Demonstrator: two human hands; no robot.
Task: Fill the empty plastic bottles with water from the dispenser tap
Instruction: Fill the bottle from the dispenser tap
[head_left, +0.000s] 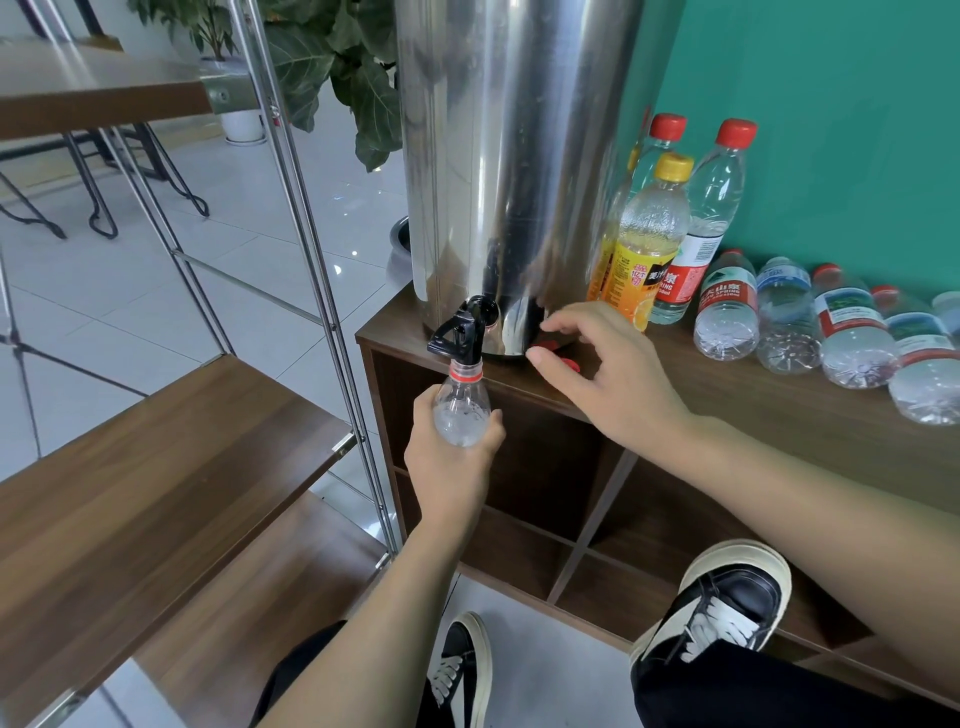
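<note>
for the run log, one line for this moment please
left hand grips bottle under tap | right hand open over red caps | fill: cannot tell

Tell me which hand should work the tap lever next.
Right, probably. The left hand grips the open bottle with its mouth under the black tap, so it is occupied. The right hand hovers over red caps beside the tap, holding nothing.

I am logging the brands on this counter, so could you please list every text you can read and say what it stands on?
"SPRING": red label of the first lying bottle, under white characters too blurred to read.
"ING": red label of the standing red-capped bottle, partly hidden.
Yellow-capped juice bottle: label characters too blurred to read.
Other lying bottles' labels: too small to read.
</note>
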